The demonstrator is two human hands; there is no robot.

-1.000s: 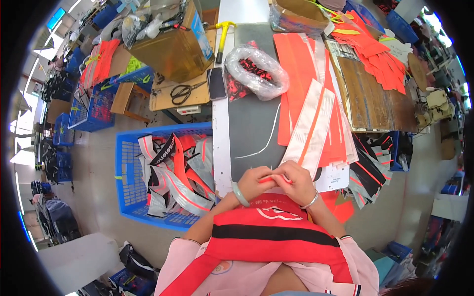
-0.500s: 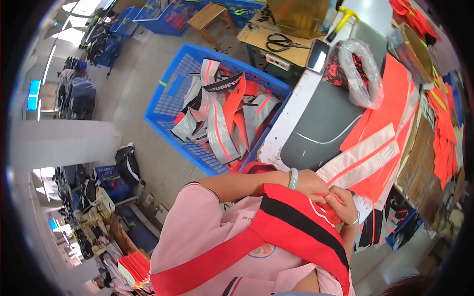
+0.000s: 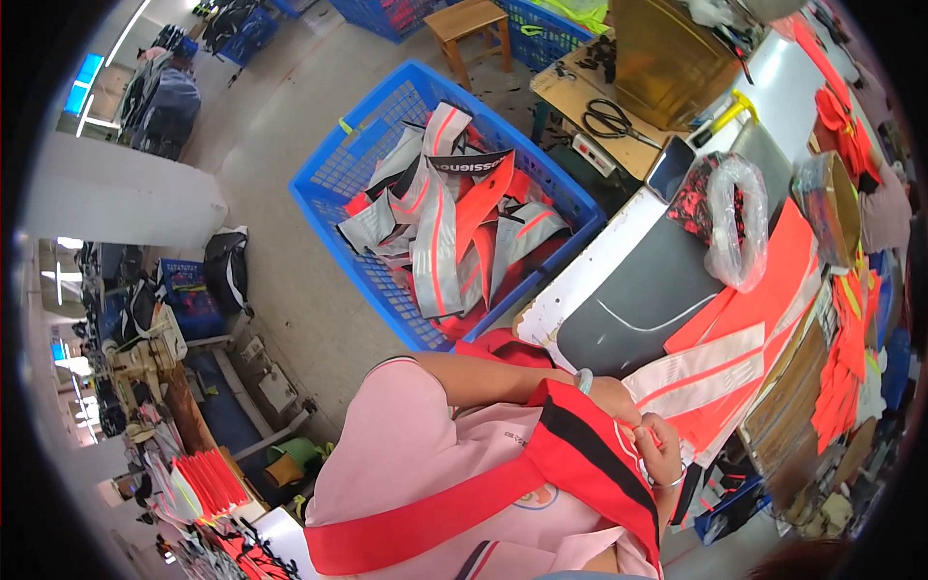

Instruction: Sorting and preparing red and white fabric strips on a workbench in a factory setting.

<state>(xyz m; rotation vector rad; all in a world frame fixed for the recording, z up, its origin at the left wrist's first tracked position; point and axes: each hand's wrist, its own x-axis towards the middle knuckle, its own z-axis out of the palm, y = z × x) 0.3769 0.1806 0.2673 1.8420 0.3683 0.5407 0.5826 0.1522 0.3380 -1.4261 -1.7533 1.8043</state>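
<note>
A red fabric piece point(image 3: 580, 430) with a broad black stripe lies across my pink shirt, and a long red band runs from it toward the lower left. My left hand point(image 3: 611, 396), with a pale bangle at the wrist, is closed at the fabric's upper right edge. Right beside it, my right hand point(image 3: 659, 449) is closed in a pinch on the same edge, fingers nearly touching the left ones. A thin white line curves over the red cloth by the fingers. What lies between the fingertips is partly hidden.
A blue plastic basket point(image 3: 324, 198) holds grey and orange reflective strips point(image 3: 437, 251). On the worktable point(image 3: 570, 304) are orange fabric panels point(image 3: 788, 271), a clear plastic bag point(image 3: 737, 227) and a phone point(image 3: 669, 169). Black-handled scissors point(image 3: 609, 118) and a wooden stool point(image 3: 469, 24) are farther off.
The whole view has shifted, so the basket and table appear slightly farther right. Both hands stay close together at the red fabric's edge, with only small finger movement.
</note>
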